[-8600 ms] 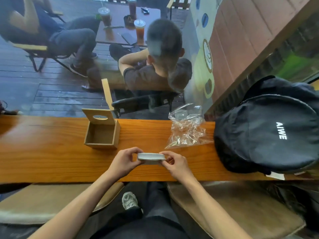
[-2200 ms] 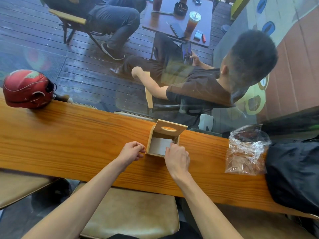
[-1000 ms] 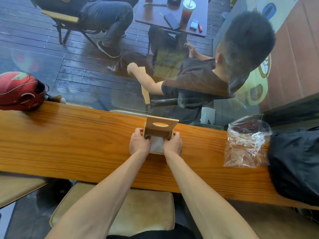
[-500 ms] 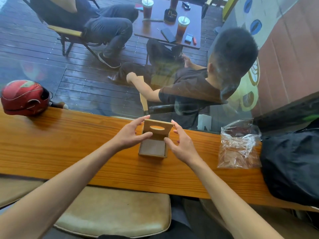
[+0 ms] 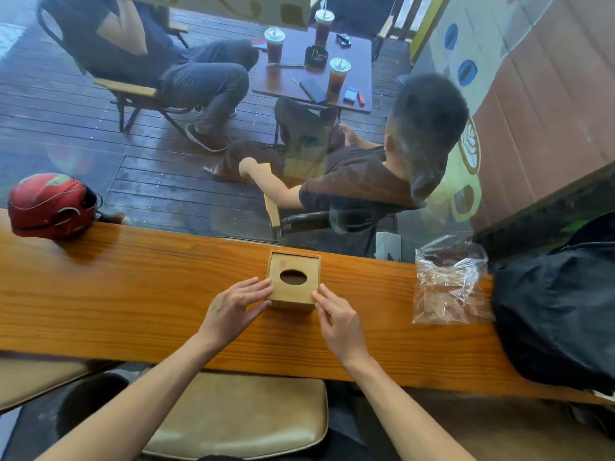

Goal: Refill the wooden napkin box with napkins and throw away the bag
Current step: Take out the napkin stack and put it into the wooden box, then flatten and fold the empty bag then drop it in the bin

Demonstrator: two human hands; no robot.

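Note:
The wooden napkin box [image 5: 293, 294] stands on the wooden counter [image 5: 133, 294] with its lid down; the oval slot on top looks dark and no napkin shows through it. My left hand [image 5: 233, 311] touches the box's left front corner with straight fingers. My right hand [image 5: 336, 319] touches the right front corner the same way. The clear plastic bag [image 5: 447, 284] lies crumpled on the counter to the right of the box, apart from both hands.
A red helmet [image 5: 50, 206] sits at the counter's far left. A black backpack [image 5: 559, 311] fills the right end, next to the bag. A window pane runs along the counter's far edge, with people seated outside. A padded stool [image 5: 239, 414] is below me.
The box's lid, upright half a second ago, is now down flat on the box. Both hands dropped from the lid's sides to the box's front corners.

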